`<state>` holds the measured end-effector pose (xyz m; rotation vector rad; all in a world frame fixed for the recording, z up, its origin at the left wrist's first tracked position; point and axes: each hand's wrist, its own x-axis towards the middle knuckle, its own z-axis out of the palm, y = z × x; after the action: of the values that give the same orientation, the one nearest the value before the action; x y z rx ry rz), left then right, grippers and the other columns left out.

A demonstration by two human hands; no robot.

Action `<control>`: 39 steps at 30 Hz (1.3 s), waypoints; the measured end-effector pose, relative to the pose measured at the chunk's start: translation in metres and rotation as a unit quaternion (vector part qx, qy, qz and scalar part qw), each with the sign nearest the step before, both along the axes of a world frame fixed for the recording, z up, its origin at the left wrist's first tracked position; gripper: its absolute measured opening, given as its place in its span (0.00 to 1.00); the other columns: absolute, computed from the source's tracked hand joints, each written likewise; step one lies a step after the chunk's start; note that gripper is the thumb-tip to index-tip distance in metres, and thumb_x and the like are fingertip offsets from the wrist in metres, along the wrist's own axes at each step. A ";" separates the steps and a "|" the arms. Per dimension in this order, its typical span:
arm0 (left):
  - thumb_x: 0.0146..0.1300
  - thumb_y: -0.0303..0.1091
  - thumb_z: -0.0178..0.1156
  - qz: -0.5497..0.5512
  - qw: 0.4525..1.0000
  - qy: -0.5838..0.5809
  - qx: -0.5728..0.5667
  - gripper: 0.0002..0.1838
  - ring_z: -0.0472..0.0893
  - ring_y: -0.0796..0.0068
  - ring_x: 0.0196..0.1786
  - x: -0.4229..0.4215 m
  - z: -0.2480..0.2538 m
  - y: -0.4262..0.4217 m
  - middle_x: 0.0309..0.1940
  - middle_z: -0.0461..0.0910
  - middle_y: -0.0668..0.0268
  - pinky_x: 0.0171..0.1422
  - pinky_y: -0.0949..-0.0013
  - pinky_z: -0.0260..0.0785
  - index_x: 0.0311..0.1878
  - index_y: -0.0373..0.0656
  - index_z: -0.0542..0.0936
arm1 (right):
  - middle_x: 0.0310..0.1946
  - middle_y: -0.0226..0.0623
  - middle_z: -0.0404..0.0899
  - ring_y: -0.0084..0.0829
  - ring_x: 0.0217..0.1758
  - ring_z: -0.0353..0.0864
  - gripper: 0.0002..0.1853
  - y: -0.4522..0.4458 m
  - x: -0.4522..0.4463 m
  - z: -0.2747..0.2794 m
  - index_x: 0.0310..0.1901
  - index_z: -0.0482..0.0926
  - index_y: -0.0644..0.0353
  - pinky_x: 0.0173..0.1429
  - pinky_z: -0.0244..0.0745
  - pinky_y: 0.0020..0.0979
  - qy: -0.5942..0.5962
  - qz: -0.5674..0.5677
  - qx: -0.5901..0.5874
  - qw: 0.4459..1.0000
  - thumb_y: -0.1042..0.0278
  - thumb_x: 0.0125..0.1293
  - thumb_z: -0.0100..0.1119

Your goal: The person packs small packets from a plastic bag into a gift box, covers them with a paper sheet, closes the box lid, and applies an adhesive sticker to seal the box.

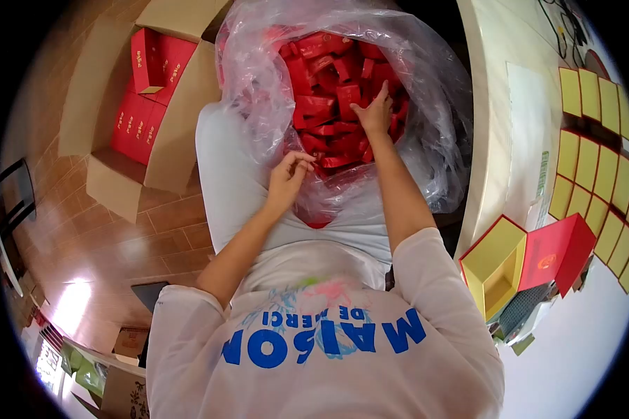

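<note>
R hand (375,115) fingers spread over red pcs (348,102), many part-hidden, L hand (287,183) fingers curled, can't tell grip

Bag (430,119) cropped above, gold lettering (174,74) unreadable (tiny)

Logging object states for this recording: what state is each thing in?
Plastic bag: open at the top.
Red pieces: heaped loosely inside the bag.
Left hand: fingers curled; grip contents unclear.
Right hand: thumb and fingers spread; contact unclear.
Cardboard carton: flaps open.
Red boxes: packed in the carton, one lying on top.
Red-and-yellow box: open.
Yellow-faced items: in rows.
</note>
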<state>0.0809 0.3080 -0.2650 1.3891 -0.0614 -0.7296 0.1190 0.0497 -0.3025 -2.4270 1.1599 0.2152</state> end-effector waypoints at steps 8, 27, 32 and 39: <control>0.73 0.32 0.49 -0.033 0.995 0.086 -0.026 0.10 0.78 0.79 0.41 0.002 -0.013 -0.002 0.38 0.79 0.66 0.48 0.76 0.70 0.50 0.40 0.76 | 0.56 0.47 0.75 0.41 0.59 0.74 0.35 -0.019 -0.035 0.013 0.63 0.66 0.64 0.64 0.66 0.36 -0.302 -0.125 0.137 0.935 0.68 0.54 0.69; 0.70 0.48 0.56 -0.068 0.914 0.392 -0.081 0.22 0.78 0.73 0.52 0.025 0.045 -0.002 0.52 0.77 0.66 0.55 0.65 0.73 0.61 0.48 0.70 | 0.67 0.49 0.59 0.55 0.67 0.62 0.45 0.134 -0.131 0.127 0.70 0.59 0.59 0.70 0.60 0.47 -0.230 0.287 0.189 0.910 0.61 0.51 0.73; 0.71 0.48 0.54 -0.091 0.918 0.381 -0.057 0.23 0.75 0.73 0.56 0.017 0.056 -0.008 0.56 0.74 0.67 0.58 0.64 0.72 0.65 0.51 0.66 | 0.67 0.50 0.58 0.53 0.67 0.62 0.44 0.139 -0.131 0.135 0.69 0.60 0.57 0.68 0.62 0.46 -0.229 0.245 0.183 0.924 0.58 0.52 0.73; 0.70 0.53 0.53 -0.047 0.917 0.378 -0.116 0.25 0.77 0.72 0.54 0.005 0.042 -0.012 0.54 0.75 0.67 0.58 0.65 0.72 0.63 0.50 0.68 | 0.52 0.51 0.74 0.51 0.55 0.76 0.28 0.142 -0.133 0.113 0.60 0.63 0.62 0.59 0.72 0.41 -0.303 -0.048 0.266 0.914 0.66 0.61 0.63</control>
<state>0.0855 0.2965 -0.2230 0.8094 0.3867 -1.2559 -0.0139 0.1917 -0.1894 -1.7572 0.7950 -0.2218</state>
